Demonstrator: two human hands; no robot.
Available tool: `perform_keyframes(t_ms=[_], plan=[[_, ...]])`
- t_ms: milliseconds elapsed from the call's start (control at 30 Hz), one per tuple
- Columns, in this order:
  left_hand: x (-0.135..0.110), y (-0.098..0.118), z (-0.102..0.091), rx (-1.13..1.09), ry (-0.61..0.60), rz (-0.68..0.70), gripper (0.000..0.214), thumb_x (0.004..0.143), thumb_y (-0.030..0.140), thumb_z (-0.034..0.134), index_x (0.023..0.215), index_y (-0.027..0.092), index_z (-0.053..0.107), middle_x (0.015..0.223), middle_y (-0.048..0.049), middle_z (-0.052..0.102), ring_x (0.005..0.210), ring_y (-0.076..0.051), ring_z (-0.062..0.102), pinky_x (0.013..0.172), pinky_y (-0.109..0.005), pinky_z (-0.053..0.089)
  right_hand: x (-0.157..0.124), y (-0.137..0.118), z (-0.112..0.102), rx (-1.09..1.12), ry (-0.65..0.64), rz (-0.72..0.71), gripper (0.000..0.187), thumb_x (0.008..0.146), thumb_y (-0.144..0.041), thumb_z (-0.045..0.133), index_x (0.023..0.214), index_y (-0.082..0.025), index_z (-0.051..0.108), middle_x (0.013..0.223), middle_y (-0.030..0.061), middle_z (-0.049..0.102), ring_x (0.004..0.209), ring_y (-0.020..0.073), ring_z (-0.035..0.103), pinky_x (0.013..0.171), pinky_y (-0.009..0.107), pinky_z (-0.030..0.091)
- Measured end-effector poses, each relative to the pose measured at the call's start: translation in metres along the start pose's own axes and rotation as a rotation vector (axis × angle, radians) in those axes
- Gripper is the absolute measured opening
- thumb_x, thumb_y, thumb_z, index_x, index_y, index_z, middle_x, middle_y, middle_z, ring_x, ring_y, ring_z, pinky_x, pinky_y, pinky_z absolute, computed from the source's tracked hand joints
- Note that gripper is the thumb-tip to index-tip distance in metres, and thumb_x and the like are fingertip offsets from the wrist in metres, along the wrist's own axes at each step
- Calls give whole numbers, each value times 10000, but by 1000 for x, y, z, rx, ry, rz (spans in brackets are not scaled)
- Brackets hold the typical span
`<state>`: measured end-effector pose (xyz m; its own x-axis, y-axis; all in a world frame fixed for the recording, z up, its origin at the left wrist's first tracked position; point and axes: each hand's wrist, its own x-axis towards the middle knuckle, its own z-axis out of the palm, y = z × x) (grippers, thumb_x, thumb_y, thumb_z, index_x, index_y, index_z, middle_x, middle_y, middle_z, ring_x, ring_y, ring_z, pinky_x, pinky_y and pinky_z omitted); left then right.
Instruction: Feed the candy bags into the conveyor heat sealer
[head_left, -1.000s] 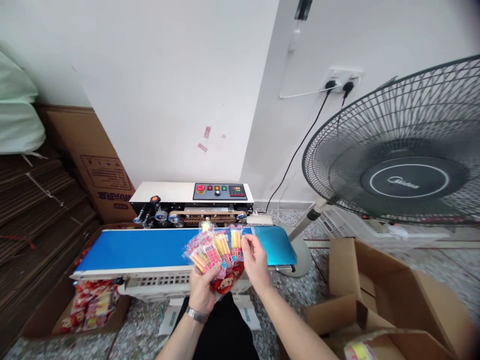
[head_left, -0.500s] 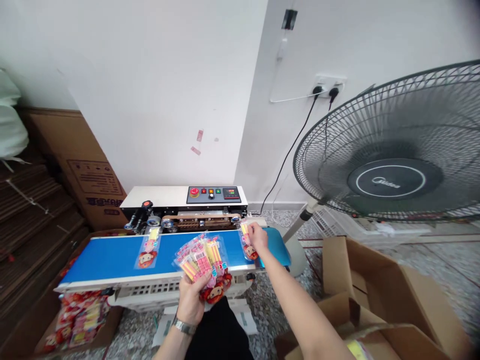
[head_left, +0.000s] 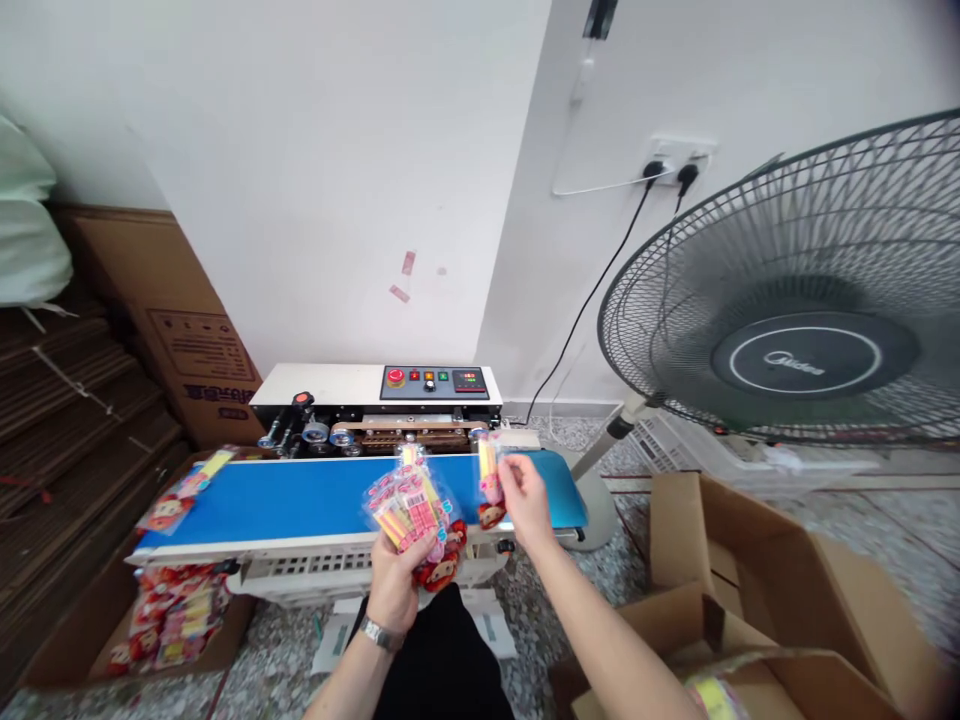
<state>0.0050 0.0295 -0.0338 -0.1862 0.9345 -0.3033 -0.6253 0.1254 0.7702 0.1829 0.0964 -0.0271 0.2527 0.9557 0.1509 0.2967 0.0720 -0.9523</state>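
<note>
My left hand [head_left: 397,580] grips a fanned bunch of clear plastic packets [head_left: 412,510] with yellow and pink sticks and red cartoon figures, held over the front edge of the blue conveyor belt [head_left: 289,500]. Between the thumb and fingers of my right hand [head_left: 527,492] is a single packet [head_left: 489,475], upright at the right end of the band sealing machine [head_left: 322,385]. Behind the bunch, the top of another packet [head_left: 411,455] shows at the sealing strip; its lower part is hidden. One more packet [head_left: 180,495] lies slanted at the belt's left end.
Below the belt's left end, a carton holds several filled packets [head_left: 176,625]. A large fan [head_left: 810,360] stands at the right above open cardboard boxes [head_left: 679,530]. Flattened cartons [head_left: 82,400] are stacked at the left. Power cords [head_left: 592,290] run down the wall.
The packet on the belt has travelled left to its end and turned slantwise. Another packet top now shows behind the bunch. The right hand still holds a packet at the machine's right end.
</note>
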Motion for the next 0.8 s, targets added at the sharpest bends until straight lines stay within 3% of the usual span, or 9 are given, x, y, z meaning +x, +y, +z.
perform_keyframes(t_ms=[133,267,400,500,567,667,733,800], plan=[[-3,5,-6,7,-29,-35,447,519,152,781,939,139,627,892,-83,719,810,-248,667,761,-355,510,43,31,-29,-481,133,132,238,823,-360,409,866,-195,574,686,34,636,605,173,574,539,250,390],[-4,7,-8,11,-48,-54,456,519,152,782,947,143,623,913,-87,716,827,-248,665,776,-357,506,65,45,-27,-657,89,166,197,804,-284,431,811,-208,613,734,34,656,675,172,591,587,244,386],[-5,7,-6,35,-45,-56,489,508,160,790,961,134,609,918,-103,711,823,-258,664,768,-370,506,66,39,-2,-643,13,129,176,781,-263,484,862,-214,632,760,30,673,720,176,608,639,243,411],[-6,9,-4,42,-48,-47,499,503,158,791,965,138,602,925,-103,707,821,-254,662,767,-368,504,49,23,12,-476,-64,-7,278,772,-283,518,1031,-213,593,956,55,665,841,184,610,719,262,439],[-7,9,-3,40,-57,-40,502,501,151,790,965,135,600,918,-104,707,809,-248,661,761,-364,503,27,6,19,-226,-201,-93,314,808,-330,482,1087,-208,559,1010,60,650,854,179,612,713,275,463],[-9,8,2,33,-89,-39,489,504,152,788,957,130,606,904,-103,708,795,-247,660,760,-369,501,-9,-22,24,31,-429,-149,277,841,-382,450,1003,-209,593,913,35,664,792,164,617,671,264,480],[-10,7,4,32,-89,-31,479,507,156,787,953,143,612,906,-89,710,801,-242,659,766,-363,498,-24,-34,25,49,-398,-182,249,831,-388,478,913,-199,617,866,31,662,785,166,610,679,258,474],[-10,6,5,33,-66,-20,471,502,160,788,941,154,617,895,-73,712,793,-233,661,757,-349,500,-27,-34,22,53,-242,-160,269,833,-409,466,884,-190,613,803,35,659,723,165,606,639,254,470]])
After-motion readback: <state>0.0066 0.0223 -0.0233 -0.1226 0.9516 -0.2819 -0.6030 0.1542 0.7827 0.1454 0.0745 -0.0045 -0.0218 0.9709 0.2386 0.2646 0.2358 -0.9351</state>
